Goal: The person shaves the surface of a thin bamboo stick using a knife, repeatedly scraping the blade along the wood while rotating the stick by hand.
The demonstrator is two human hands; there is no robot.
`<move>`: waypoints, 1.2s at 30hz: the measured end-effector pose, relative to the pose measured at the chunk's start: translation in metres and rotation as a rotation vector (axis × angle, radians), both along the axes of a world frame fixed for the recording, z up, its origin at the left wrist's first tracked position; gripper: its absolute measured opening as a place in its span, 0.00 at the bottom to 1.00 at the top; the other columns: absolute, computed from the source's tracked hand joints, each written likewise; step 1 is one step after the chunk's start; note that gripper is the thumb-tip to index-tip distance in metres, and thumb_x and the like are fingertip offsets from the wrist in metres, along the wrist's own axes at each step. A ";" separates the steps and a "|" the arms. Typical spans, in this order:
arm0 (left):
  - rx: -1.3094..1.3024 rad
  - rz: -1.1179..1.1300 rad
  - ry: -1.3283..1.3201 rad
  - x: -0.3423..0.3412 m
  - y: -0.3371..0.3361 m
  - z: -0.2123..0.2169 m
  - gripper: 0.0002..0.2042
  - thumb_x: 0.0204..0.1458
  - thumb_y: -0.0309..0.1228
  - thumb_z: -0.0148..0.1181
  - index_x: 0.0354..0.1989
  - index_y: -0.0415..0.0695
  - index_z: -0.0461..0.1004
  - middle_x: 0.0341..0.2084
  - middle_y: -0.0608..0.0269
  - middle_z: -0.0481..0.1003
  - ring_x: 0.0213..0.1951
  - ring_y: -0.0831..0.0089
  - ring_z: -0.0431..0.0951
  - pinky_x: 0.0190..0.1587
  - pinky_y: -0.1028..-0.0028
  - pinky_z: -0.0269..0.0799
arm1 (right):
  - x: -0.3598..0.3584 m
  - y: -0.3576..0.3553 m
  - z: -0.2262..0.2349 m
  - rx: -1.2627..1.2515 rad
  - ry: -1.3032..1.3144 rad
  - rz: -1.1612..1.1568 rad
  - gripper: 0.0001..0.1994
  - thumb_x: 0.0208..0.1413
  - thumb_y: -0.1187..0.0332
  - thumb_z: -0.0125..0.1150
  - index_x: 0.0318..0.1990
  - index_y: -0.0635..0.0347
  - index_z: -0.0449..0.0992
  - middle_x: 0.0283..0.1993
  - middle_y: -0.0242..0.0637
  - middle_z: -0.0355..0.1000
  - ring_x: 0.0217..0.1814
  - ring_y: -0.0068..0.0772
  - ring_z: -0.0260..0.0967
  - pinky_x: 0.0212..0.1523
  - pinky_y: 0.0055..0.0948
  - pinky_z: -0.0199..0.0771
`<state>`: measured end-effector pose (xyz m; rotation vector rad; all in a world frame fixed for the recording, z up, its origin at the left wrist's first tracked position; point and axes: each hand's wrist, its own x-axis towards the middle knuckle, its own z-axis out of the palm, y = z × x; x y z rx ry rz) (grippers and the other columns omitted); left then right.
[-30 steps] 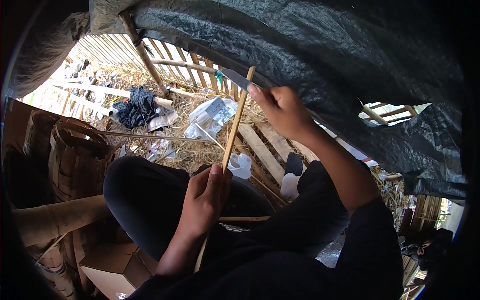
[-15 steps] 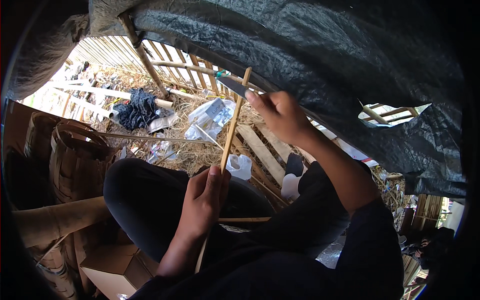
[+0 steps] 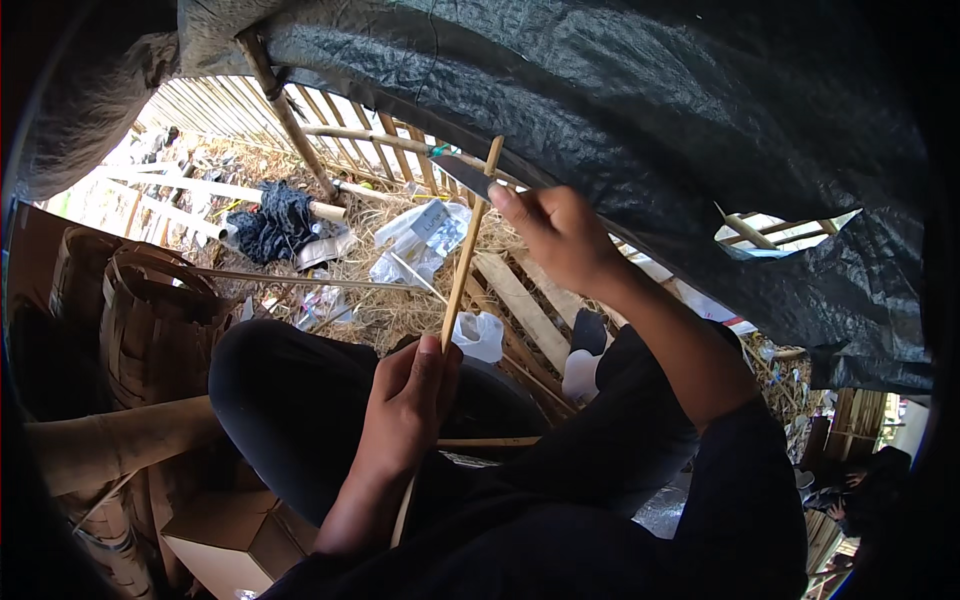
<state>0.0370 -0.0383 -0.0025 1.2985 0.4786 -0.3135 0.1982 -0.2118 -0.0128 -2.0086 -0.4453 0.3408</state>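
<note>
A long, narrow bamboo strip (image 3: 466, 262) slants upward across my lap, its lower end passing under my left forearm. My left hand (image 3: 408, 392) is closed around it above my knees, thumb lying along the strip. Near the upper end, my right hand (image 3: 562, 236) grips a knife; the handle is hidden in the fist. The dark knife blade (image 3: 462, 174) crosses the strip and points to the upper left. My right thumb presses by the base of the blade, close to the strip.
Woven bamboo baskets (image 3: 160, 330) and a thick bamboo pole (image 3: 130, 440) stand at left, above a cardboard box (image 3: 235, 535). A black tarp (image 3: 620, 90) hangs ahead. Wooden slats (image 3: 520, 305), plastic bags (image 3: 420, 240) and dark cloth (image 3: 275, 220) lie on straw-covered ground.
Almost nothing differs. My right hand and the knife have shifted very slightly downward along the strip; my left hand keeps its place.
</note>
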 end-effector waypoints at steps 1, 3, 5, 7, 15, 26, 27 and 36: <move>-0.008 -0.001 0.004 0.002 -0.002 -0.001 0.19 0.66 0.44 0.42 0.29 0.44 0.67 0.12 0.78 0.57 0.12 0.89 0.52 0.15 0.82 0.43 | -0.006 0.003 -0.012 0.045 -0.073 0.002 0.31 0.64 0.48 0.51 0.11 0.59 0.64 0.09 0.26 0.57 0.14 0.17 0.50 0.17 0.31 0.51; -0.004 -0.009 -0.003 0.002 -0.001 0.001 0.19 0.66 0.45 0.42 0.28 0.44 0.67 0.11 0.78 0.57 0.12 0.89 0.52 0.15 0.82 0.43 | -0.020 0.007 -0.013 0.040 -0.104 0.059 0.31 0.65 0.48 0.50 0.12 0.58 0.62 0.10 0.24 0.54 0.16 0.16 0.48 0.17 0.29 0.49; 0.021 0.003 0.004 -0.001 0.004 0.004 0.19 0.66 0.45 0.42 0.28 0.44 0.67 0.11 0.78 0.57 0.12 0.89 0.52 0.14 0.82 0.43 | -0.012 0.008 -0.011 -0.016 -0.078 0.070 0.30 0.65 0.49 0.49 0.13 0.58 0.60 0.12 0.21 0.52 0.18 0.14 0.48 0.19 0.27 0.49; 0.024 -0.055 0.014 0.003 0.001 0.007 0.22 0.66 0.47 0.41 0.29 0.41 0.68 0.16 0.77 0.61 0.18 0.90 0.55 0.21 0.83 0.48 | 0.004 -0.001 0.001 -0.060 -0.017 -0.012 0.30 0.65 0.51 0.50 0.13 0.60 0.61 0.12 0.24 0.53 0.19 0.15 0.50 0.21 0.28 0.52; -0.025 -0.045 0.026 0.001 0.003 0.004 0.22 0.66 0.48 0.41 0.28 0.41 0.68 0.17 0.77 0.61 0.19 0.90 0.56 0.21 0.84 0.48 | -0.001 0.004 -0.004 0.030 -0.081 -0.038 0.31 0.65 0.50 0.49 0.12 0.61 0.63 0.09 0.26 0.54 0.16 0.15 0.47 0.17 0.29 0.49; -0.033 -0.008 -0.005 0.001 0.005 0.002 0.18 0.66 0.44 0.42 0.29 0.44 0.67 0.12 0.78 0.57 0.12 0.88 0.51 0.15 0.82 0.43 | -0.019 0.012 -0.018 0.072 -0.089 0.032 0.29 0.65 0.49 0.50 0.13 0.57 0.62 0.12 0.19 0.52 0.17 0.12 0.48 0.18 0.25 0.47; -0.026 -0.013 -0.007 0.001 0.003 0.001 0.18 0.66 0.44 0.42 0.29 0.44 0.67 0.12 0.78 0.57 0.12 0.88 0.52 0.15 0.82 0.43 | -0.003 0.007 -0.012 0.064 -0.057 0.015 0.29 0.65 0.49 0.50 0.13 0.57 0.62 0.12 0.19 0.51 0.17 0.12 0.48 0.18 0.25 0.47; -0.043 -0.001 0.013 0.000 0.002 0.000 0.17 0.66 0.44 0.42 0.29 0.45 0.66 0.12 0.78 0.56 0.13 0.88 0.51 0.15 0.82 0.43 | 0.000 0.003 0.005 0.020 -0.043 -0.034 0.31 0.64 0.48 0.50 0.12 0.61 0.64 0.09 0.27 0.57 0.13 0.18 0.51 0.17 0.30 0.52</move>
